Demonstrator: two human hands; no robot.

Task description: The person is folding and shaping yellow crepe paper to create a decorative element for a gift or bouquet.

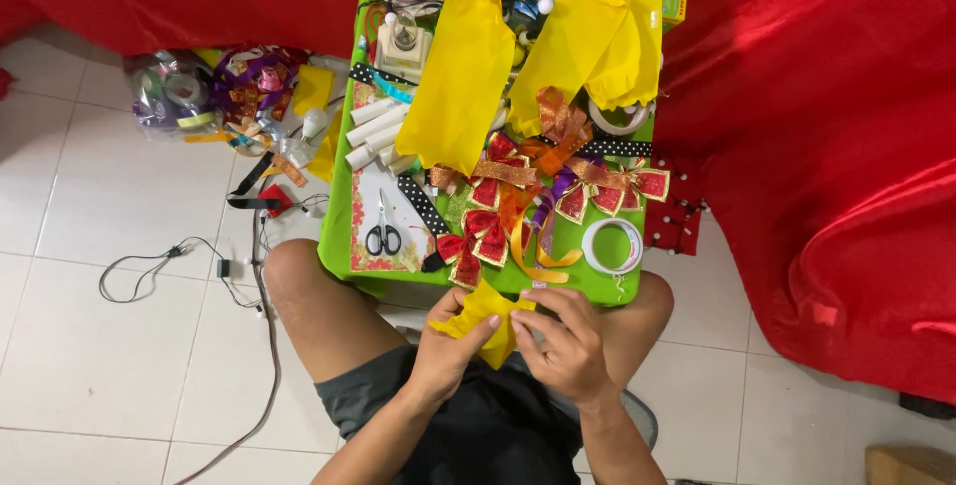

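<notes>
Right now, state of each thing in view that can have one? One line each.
yellow cloth piece: folded, pinched between both hands
left hand: fingers closed on the cloth
right hand: fingers closed on the cloth
scissors: closed, lying flat on the green table
tape roll: lying flat, untouched
red bows: tied, on the table
yellow cloth sheets: draped loose over the table

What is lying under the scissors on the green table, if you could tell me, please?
The scissors lie on a white card with a red floral border, which rests on the green table. Whatever the card covers cannot be seen.
</notes>
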